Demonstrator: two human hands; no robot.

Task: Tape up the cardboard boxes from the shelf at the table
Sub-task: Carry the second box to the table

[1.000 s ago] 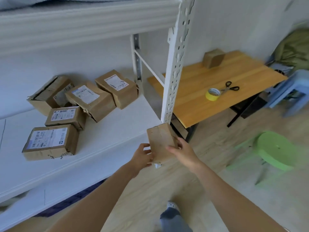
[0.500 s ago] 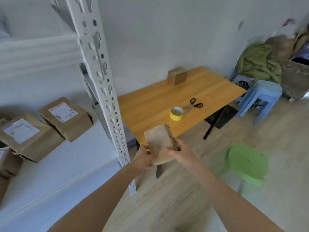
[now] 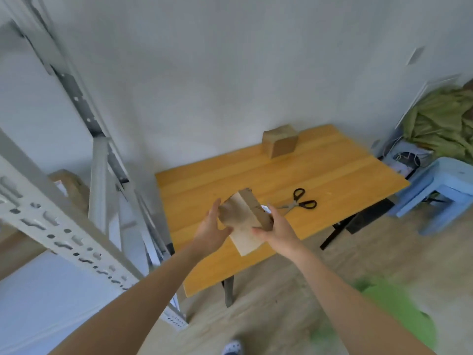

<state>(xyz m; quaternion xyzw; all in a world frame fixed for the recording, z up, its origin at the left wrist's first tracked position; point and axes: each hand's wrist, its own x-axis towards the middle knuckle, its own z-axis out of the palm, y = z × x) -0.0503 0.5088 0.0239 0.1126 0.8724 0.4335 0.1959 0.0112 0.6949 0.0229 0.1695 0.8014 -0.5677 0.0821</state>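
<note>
I hold a small cardboard box [image 3: 243, 219] in both hands above the near part of the wooden table [image 3: 320, 175]. My left hand [image 3: 211, 229] grips its left side and my right hand [image 3: 277, 231] grips its right side. One flap hangs down below the box. A second cardboard box [image 3: 280, 144] stands at the table's far edge by the wall. Black-handled scissors [image 3: 298, 202] lie on the table just right of my hands. The tape roll is almost fully hidden behind the held box.
The white metal shelf frame [image 3: 58, 226] fills the left side, with one cardboard box [image 3: 70, 187] visible on it. A blue plastic stool [image 3: 440, 190] stands right of the table. A green stool [image 3: 399, 319] is at the lower right on the wooden floor.
I have turned from the shelf toward the table, carrying the box over its near part. The shelf boxes have slid out of view to the left.
</note>
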